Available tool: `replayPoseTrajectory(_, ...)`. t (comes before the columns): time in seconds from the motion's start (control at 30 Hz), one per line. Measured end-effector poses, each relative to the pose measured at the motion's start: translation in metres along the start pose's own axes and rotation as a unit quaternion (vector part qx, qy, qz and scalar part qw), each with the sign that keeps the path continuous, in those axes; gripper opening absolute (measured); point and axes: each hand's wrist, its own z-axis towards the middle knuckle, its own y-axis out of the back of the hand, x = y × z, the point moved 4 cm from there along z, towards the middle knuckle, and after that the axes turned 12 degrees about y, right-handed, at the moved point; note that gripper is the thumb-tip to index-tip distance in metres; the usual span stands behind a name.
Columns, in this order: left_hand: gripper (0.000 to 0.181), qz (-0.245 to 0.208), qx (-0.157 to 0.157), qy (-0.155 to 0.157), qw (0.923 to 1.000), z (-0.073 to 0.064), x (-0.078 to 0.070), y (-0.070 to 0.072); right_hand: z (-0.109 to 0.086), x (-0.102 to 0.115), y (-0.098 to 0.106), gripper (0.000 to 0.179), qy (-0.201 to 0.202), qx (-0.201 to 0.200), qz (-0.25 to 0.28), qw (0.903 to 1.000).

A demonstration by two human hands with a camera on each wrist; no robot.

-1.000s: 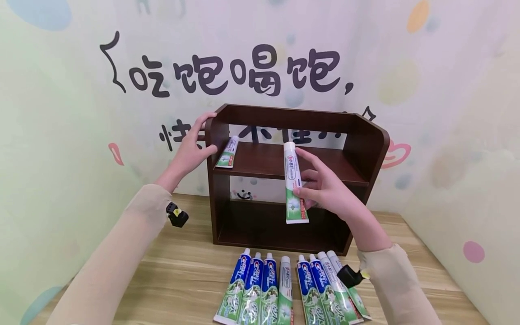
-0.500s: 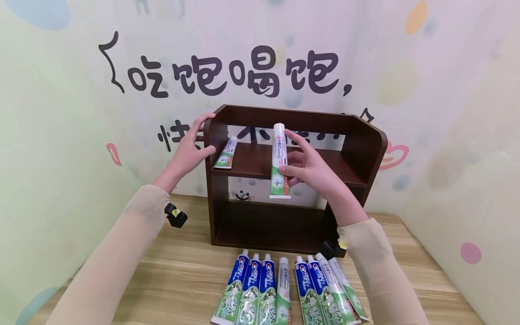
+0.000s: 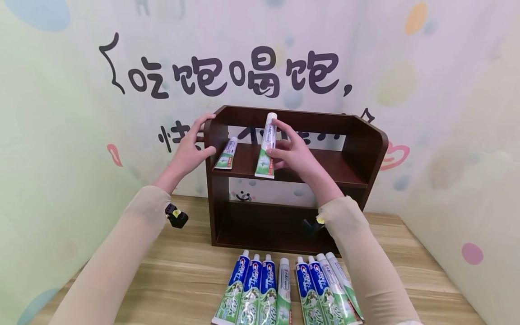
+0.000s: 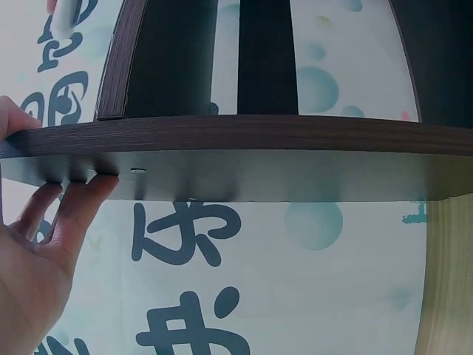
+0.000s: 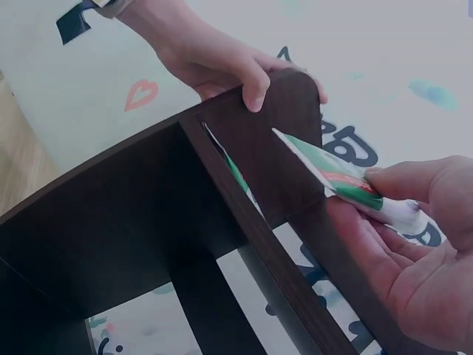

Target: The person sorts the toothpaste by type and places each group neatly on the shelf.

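Note:
A white-and-green toothpaste tube (image 3: 266, 146) is pinched between the thumb and fingers of my right hand (image 3: 294, 153), cap up and slightly tilted, in front of the upper level of a dark brown two-level shelf (image 3: 325, 174). My left hand (image 3: 191, 146) grips the shelf's left side panel, thumb inside and fingers outside. In the left wrist view those fingers (image 4: 70, 214) press against the panel. Another white-and-green toothpaste tube (image 3: 227, 153) leans at the left end of the upper level. The right wrist view shows the held tube (image 5: 347, 181) from its flat crimped end.
On the wooden table (image 3: 174, 271) before the shelf lie two groups of toothpaste tubes: several blue-and-green tubes (image 3: 249, 289) and several white-and-green ones (image 3: 284, 289). A patterned wall (image 3: 260, 27) with large lettering stands close behind the shelf.
My right hand has moved up and to the left with the toothpaste tube, from the shelf's lower right to its upper level. The left hand stays on the side panel.

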Motion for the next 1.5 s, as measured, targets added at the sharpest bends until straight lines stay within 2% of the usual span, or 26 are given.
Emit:
replayPoseTrajectory(0.2, 0.075, 0.000, -0.003, -0.003, 1.0000, 0.000, -0.001, 0.000, 0.013, -0.005, -0.001, 0.073, -0.009, -0.019, 0.008, 0.9998)
replayPoseTrajectory(0.37, 0.075, 0.001, -0.003, -0.004, 1.0000, 0.000, -0.001, -0.001, 0.019, -0.010, -0.004, 0.073, -0.014, -0.017, 0.016, 0.9996)
replayPoseTrajectory(0.7, 0.075, 0.005, -0.003, 0.007, 1.0000, -0.002, -0.002, -0.001, 0.025, -0.020, -0.009, 0.087, 0.006, 0.002, 0.044, 0.9990)
replayPoseTrajectory(0.9, 0.075, 0.005, -0.004, 0.005, 1.0000, -0.002, -0.002, -0.001, 0.028, -0.026, -0.015, 0.089, 0.024, 0.000, 0.049, 0.9985)
replayPoseTrajectory(1.13, 0.075, 0.004, -0.001, 0.007, 1.0000, -0.004, 0.000, -0.002, 0.027, -0.036, -0.015, 0.090, 0.009, -0.009, 0.048, 0.9988)
replayPoseTrajectory(1.33, 0.074, 0.004, -0.011, 0.003, 0.9999, -0.001, -0.002, -0.001, 0.027, -0.038, -0.012, 0.093, -0.006, 0.015, 0.041, 0.9990)
replayPoseTrajectory(1.5, 0.073, 0.004, -0.009, 0.008, 0.9999, 0.000, 0.000, -0.001, 0.028, -0.039, -0.014, 0.099, -0.017, 0.043, 0.010, 0.9989)
